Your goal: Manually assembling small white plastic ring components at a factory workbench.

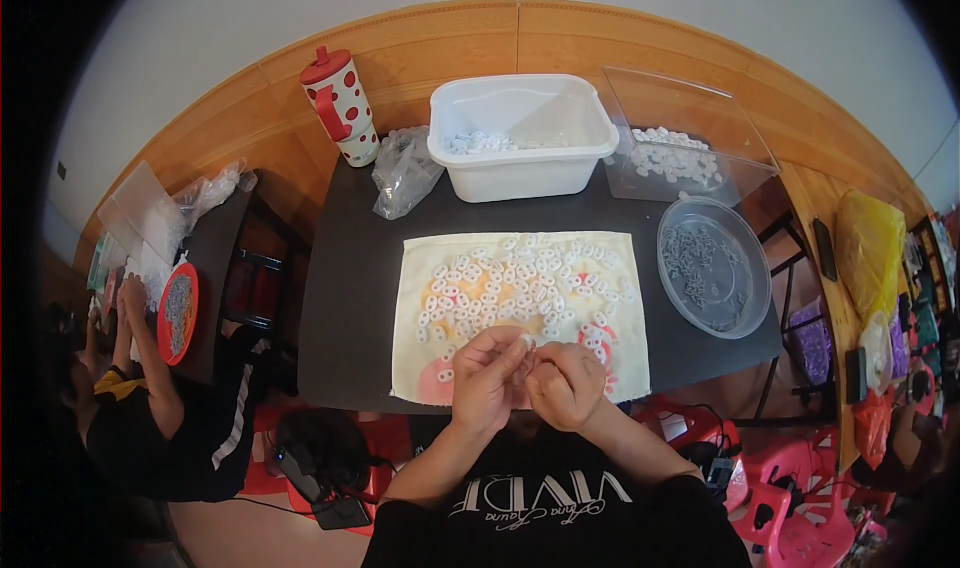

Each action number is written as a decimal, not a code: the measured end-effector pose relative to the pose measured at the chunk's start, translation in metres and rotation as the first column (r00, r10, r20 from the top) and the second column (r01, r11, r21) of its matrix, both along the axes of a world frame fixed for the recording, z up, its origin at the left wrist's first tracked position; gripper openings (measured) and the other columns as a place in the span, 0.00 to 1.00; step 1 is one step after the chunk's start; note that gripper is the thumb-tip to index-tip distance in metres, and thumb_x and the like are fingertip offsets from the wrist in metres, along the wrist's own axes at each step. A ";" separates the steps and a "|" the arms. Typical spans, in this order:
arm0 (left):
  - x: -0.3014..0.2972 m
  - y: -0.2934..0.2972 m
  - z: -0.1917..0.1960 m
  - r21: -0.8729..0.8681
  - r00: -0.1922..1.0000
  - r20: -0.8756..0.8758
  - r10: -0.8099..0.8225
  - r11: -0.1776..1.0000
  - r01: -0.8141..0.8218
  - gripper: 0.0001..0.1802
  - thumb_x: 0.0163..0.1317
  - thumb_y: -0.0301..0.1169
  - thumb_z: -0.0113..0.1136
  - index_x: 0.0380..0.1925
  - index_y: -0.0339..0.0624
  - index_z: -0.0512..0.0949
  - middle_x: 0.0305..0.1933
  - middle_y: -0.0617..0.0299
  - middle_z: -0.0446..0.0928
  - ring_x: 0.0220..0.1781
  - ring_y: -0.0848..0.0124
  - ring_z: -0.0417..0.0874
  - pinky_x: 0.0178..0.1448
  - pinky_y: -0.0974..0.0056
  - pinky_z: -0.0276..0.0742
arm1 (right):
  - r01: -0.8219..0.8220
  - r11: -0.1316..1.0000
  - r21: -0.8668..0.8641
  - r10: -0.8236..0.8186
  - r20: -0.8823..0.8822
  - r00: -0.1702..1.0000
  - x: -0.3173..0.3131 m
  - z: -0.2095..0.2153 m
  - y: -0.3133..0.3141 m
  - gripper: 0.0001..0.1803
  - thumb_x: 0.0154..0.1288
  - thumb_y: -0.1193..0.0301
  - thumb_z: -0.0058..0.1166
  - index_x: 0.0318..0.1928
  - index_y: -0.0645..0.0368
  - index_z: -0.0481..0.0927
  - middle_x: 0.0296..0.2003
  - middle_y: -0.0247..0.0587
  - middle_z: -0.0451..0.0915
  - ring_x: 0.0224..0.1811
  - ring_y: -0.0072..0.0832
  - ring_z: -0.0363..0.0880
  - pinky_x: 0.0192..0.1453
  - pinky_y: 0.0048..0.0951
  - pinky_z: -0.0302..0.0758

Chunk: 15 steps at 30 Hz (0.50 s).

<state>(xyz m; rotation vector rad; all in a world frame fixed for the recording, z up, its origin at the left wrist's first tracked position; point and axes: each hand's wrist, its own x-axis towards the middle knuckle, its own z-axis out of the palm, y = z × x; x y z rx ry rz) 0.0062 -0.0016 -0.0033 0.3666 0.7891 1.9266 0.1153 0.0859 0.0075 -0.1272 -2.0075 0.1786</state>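
Observation:
My left hand [486,376] is closed in a pinch over the near edge of a pale yellow cloth [410,318]. A small white plastic piece [527,341] shows at its fingertips. My right hand [568,384] is closed and meets the left at the fingertips; whatever it grips is hidden by the fingers. Spread over the cloth lie many small white oval pieces [492,286], most with two dark holes. To the right, a round clear tub [757,278] holds many tiny grey pin-like parts [700,263].
A white basin [520,176] with white pieces stands at the back. Beside it are a clear box [640,183] of white pieces, a plastic bag [407,173] and a dotted tumbler [345,108]. Another person [150,388] works at a left table by a red tray [163,333].

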 end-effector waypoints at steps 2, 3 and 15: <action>0.001 0.000 0.003 -0.047 0.996 -0.071 0.051 0.997 -0.054 0.07 0.69 0.21 0.60 0.46 0.33 0.80 0.40 0.58 0.84 0.37 0.73 0.83 0.44 0.70 0.80 | 0.008 1.000 0.011 -0.009 0.015 1.000 -0.001 0.002 0.000 0.09 0.51 0.82 0.62 0.34 0.68 0.77 0.35 0.50 0.80 0.28 0.38 0.80 0.29 0.33 0.76; 0.000 0.000 0.002 -0.047 0.996 -0.071 0.051 0.997 -0.054 0.07 0.69 0.21 0.60 0.46 0.33 0.80 0.40 0.58 0.84 0.37 0.73 0.83 0.44 0.70 0.80 | 0.069 0.998 -0.007 -0.069 0.024 0.997 -0.002 0.004 -0.001 0.12 0.48 0.83 0.61 0.37 0.68 0.78 0.36 0.51 0.80 0.29 0.39 0.80 0.30 0.33 0.76; -0.005 0.000 0.003 -0.045 0.831 -0.538 0.145 0.979 -0.199 0.07 0.66 0.17 0.61 0.43 0.31 0.81 0.38 0.63 0.82 0.38 0.79 0.80 0.44 0.74 0.77 | 0.166 0.963 0.211 -0.225 0.293 0.929 0.009 0.020 0.003 0.15 0.55 0.77 0.59 0.44 0.73 0.81 0.31 0.44 0.74 0.28 0.33 0.75 0.27 0.30 0.69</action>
